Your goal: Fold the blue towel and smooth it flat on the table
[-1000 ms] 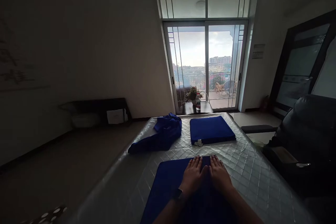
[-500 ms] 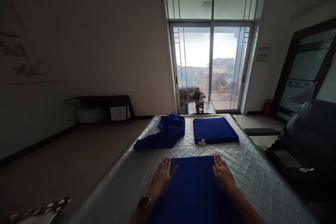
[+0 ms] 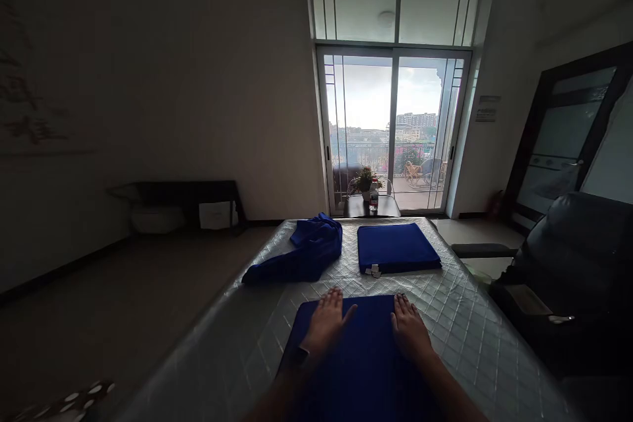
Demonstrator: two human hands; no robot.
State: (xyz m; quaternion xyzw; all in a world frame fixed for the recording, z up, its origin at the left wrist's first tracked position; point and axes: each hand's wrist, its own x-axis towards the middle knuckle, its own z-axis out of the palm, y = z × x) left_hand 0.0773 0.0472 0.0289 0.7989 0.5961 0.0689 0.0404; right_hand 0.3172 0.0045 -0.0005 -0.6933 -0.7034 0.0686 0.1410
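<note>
A folded blue cloth (image 3: pixel 363 356) lies in front of me on a silvery quilted surface (image 3: pixel 465 316), its near end cut off by the frame. My left hand (image 3: pixel 326 323) is over its left part, fingers stretched forward and thumb out. At the cloth's far right corner, my right hand (image 3: pixel 410 326) lies flat with fingers extended. Neither hand grips anything. Beyond them on the right is a neatly folded blue cloth stack (image 3: pixel 398 247) with white tags at its front edge. A crumpled blue cloth (image 3: pixel 309 250) lies at the far left of the surface.
A small dark table (image 3: pixel 356 208) with a potted plant (image 3: pixel 364 181) and a bottle (image 3: pixel 374 196) stands past the far edge, before sliding glass doors (image 3: pixel 395 125). A black armchair (image 3: pixel 578 264) is close on the right. A polka-dot item (image 3: pixel 74 402) shows at lower left.
My left hand has moved right, from the cloth's left edge onto its surface, uncovering the far left corner. My right hand stays at the right corner. The view has shifted slightly.
</note>
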